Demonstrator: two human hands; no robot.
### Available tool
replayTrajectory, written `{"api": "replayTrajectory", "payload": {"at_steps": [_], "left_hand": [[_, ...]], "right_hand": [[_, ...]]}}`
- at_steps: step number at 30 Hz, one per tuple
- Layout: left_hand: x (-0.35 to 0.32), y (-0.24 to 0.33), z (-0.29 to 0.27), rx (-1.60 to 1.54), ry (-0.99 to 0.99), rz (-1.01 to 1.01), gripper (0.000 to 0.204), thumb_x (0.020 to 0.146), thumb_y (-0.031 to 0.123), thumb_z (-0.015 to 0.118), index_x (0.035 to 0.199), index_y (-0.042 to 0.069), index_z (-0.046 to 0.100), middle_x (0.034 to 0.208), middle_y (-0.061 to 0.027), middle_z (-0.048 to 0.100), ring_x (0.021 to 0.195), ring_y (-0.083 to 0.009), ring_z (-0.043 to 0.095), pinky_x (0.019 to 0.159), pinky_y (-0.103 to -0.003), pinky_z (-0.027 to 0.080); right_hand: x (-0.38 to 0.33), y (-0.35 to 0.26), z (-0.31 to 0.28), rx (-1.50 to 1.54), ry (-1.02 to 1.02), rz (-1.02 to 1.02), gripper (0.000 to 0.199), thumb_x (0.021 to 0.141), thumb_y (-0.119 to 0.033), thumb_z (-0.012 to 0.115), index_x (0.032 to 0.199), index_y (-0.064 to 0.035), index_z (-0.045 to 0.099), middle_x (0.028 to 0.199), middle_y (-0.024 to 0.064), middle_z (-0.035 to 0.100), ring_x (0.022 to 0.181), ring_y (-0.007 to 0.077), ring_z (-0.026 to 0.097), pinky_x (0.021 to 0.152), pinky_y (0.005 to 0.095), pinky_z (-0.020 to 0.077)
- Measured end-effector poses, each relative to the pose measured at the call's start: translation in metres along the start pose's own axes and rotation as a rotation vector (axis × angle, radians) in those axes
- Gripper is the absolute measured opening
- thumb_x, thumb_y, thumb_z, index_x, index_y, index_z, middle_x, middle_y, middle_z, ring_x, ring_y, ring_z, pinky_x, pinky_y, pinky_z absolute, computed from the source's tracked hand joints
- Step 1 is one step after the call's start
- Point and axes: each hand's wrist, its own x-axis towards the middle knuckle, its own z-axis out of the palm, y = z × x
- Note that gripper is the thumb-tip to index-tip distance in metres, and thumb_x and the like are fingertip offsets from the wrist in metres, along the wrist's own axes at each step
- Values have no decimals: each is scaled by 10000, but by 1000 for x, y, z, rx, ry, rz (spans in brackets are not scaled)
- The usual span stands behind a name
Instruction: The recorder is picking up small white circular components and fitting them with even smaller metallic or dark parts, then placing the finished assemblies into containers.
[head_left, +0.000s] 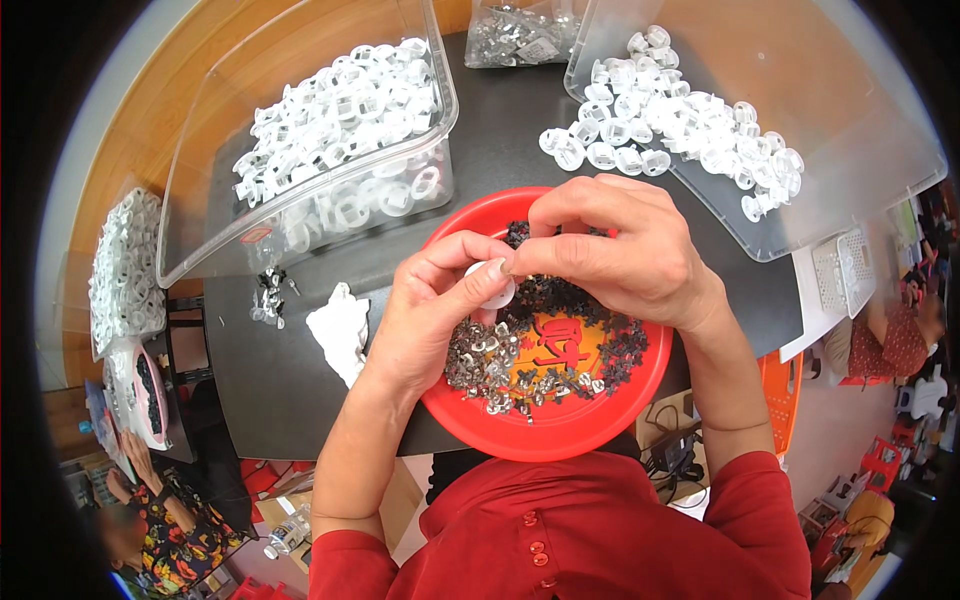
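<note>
a white plastic piece [499, 294] sits between the pinching thumb and fingers of the left hand [432, 300]. the right hand [632, 245] has its fingers pressed together beside it, their contents hidden, above a red tray [540, 443] at the black desk [270, 390].

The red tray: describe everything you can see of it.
The red tray is round, shiny and plastic-looking, with a raised rim and a yellow-orange, red-patterned floor. It sits at the near edge of the dark table. Small silver pieces lie mostly toward its left, black pieces along its far and right sides. The left hand and right hand hide part of it.
</note>
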Motion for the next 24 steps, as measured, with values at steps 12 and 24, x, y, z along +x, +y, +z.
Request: {"api": "replayTrajectory", "payload": {"at_steps": [12, 24], "left_hand": [[1, 4, 7, 471, 187, 325, 89, 883, 39, 648, 954, -13, 639, 940, -22, 602, 798, -70, 581, 715, -220, 484], [1, 7, 12, 319, 267, 217, 100, 892, 67, 648, 963, 0, 622, 885, -9, 636, 760, -36, 560, 651, -193, 467]], "right_hand": [[2, -7, -5, 553, -21, 733, 146, 867, -109, 636, 929, 18, 670, 755, 77, 671, 657, 90, 609, 607, 241, 487], [-9, 6, -5, -31, -71, 595, 89, 806, -117, 649, 819, -30, 663, 767, 122, 630, 691, 322, 619, 622, 380, 496]]}}
